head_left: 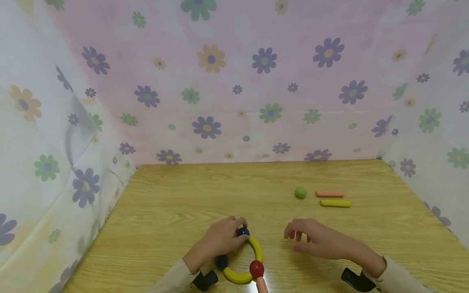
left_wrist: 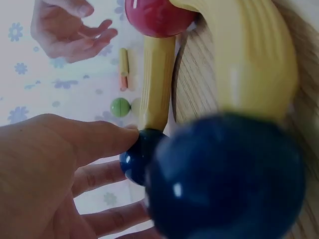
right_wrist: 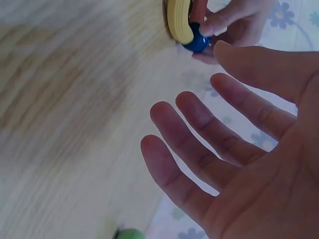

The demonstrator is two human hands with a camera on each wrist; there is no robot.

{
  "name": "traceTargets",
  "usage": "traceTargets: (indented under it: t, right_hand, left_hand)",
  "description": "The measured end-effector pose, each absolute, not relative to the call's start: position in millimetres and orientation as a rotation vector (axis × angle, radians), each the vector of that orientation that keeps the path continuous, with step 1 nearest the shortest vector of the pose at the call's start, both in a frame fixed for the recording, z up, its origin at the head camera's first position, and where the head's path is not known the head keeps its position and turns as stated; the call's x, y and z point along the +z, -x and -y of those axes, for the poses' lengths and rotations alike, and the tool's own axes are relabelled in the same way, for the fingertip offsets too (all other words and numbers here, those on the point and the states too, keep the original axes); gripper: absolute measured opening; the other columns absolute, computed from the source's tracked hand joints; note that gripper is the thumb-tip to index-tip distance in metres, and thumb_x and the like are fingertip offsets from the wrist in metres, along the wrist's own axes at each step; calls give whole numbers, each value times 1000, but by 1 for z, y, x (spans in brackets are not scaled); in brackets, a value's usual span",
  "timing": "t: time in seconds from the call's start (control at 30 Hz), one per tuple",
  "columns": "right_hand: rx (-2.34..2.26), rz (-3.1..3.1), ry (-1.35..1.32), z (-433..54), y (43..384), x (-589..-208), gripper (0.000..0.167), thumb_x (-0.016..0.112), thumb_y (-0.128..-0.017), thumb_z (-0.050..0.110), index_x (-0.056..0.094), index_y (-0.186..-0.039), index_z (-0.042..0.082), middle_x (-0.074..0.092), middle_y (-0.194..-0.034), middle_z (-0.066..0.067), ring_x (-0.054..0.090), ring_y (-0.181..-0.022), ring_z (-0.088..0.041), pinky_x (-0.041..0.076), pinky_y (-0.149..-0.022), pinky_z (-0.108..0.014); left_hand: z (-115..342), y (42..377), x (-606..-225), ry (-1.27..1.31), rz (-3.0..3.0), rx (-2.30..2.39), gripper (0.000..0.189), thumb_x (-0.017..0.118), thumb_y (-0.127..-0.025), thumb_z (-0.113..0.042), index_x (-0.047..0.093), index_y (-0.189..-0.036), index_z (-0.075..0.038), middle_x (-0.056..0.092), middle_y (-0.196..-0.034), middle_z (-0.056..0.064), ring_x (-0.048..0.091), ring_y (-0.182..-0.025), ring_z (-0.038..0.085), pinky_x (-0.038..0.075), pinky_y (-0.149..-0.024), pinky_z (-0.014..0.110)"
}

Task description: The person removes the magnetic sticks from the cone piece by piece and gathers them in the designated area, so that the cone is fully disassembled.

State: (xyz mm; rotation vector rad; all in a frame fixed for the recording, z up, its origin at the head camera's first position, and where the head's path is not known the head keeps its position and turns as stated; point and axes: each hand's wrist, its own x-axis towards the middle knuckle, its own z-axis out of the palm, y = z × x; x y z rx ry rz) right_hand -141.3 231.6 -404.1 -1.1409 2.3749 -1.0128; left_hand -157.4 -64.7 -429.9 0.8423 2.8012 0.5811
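So my left hand [head_left: 224, 236] has the far blue ball [head_left: 243, 232] pinched between thumb and fingers, while my right hand [head_left: 316, 240] is holding nothing, fingers spread and a bit bent over the bare wood to the right. The thing I've got hold of is a curvy chain near the front of the table [head_left: 205, 191]: far blue ball, upper yellow curved stick [head_left: 257, 249], red ball [head_left: 257, 269], lower yellow curved stick [head_left: 238, 277], near blue ball [head_left: 221, 261], plus an orange stick [head_left: 261, 284] poking off the red one toward me. Can't tell if my end is lifted or flat on the wood. Handling-wise, I'd guess it's light, hard stuff, pretty tough piece by piece, but the joints look like the weak bit and may swivel or pop apart if you twist. Balls look glossy, so probably slippery; thumb one side, fingers the other, like I have it. The ribbed sticks should grip better, and I'd hold one mid-length, close to the red ball, to keep everything from sagging. Loose bits are farther back on the right: green ball [head_left: 300, 192], straight orange stick [head_left: 329, 194], straight yellow stick [head_left: 335, 203].
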Motion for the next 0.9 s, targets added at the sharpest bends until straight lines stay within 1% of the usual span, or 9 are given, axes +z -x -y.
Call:
traceTargets:
  t: [0.13,0.3,0.5,0.6,0.67,0.73,0.8,0.9]
  right_hand:
    - [-998,-2346,1124,-223,137,-409,17,61,-93,16,60,-109,13,60,-102,0,56,-84,-6,49,-61,-23]
    - [-984,-2341,1068,-212,134,-415,19,66,-90,19,60,-108,13,59,-99,3,55,-78,-3,49,-62,-24]
    - [-950,-2393,910,-199,133,-423,20,74,-82,21,60,-96,18,57,-82,10,52,-66,-3,46,-58,-23]
    - [-899,-2433,880,-194,136,-427,23,76,-78,17,59,-94,20,54,-75,11,49,-64,-5,43,-56,-22]
    - [-869,-2456,887,-192,139,-429,25,76,-77,14,59,-93,21,54,-73,12,48,-64,-5,42,-56,-23]
    - [-851,-2470,895,-191,142,-431,25,76,-76,12,59,-93,21,53,-73,12,48,-64,-5,41,-56,-23]
    - [-834,-2480,899,-191,145,-432,26,76,-76,11,59,-93,21,53,-73,12,48,-64,-4,42,-56,-23]
    - [-826,-2474,924,-192,147,-433,27,76,-77,10,57,-93,20,53,-72,12,46,-62,-2,42,-56,-23]
  left_hand:
    - [67,157,-432,-787,-2802,585,25,61,-91,-36,62,-111,-20,61,-100,1,51,-75,8,43,-61,26]
    - [70,158,-432,-735,-2798,603,21,62,-91,-33,63,-108,-20,57,-92,-2,50,-73,10,43,-62,28]
    - [75,156,-431,-713,-2799,652,17,62,-89,-27,63,-101,-16,57,-90,-1,50,-73,11,44,-66,31]
    - [77,153,-428,-677,-2781,646,16,63,-87,-25,62,-99,-15,56,-89,0,48,-72,12,43,-64,31]
    - [78,151,-426,-671,-2776,628,18,64,-86,-25,61,-102,-16,54,-90,0,47,-72,13,41,-61,31]
    - [76,149,-426,-736,-2791,612,23,66,-85,-26,61,-105,-17,53,-95,0,47,-77,14,42,-61,30]
    - [73,148,-429,-862,-2799,607,28,67,-86,-29,61,-110,-19,53,-102,0,49,-85,14,45,-65,30]
    - [65,146,-435,-1084,-2764,599,35,69,-85,-37,60,-116,-22,52,-113,-2,49,-101,14,47,-76,30]
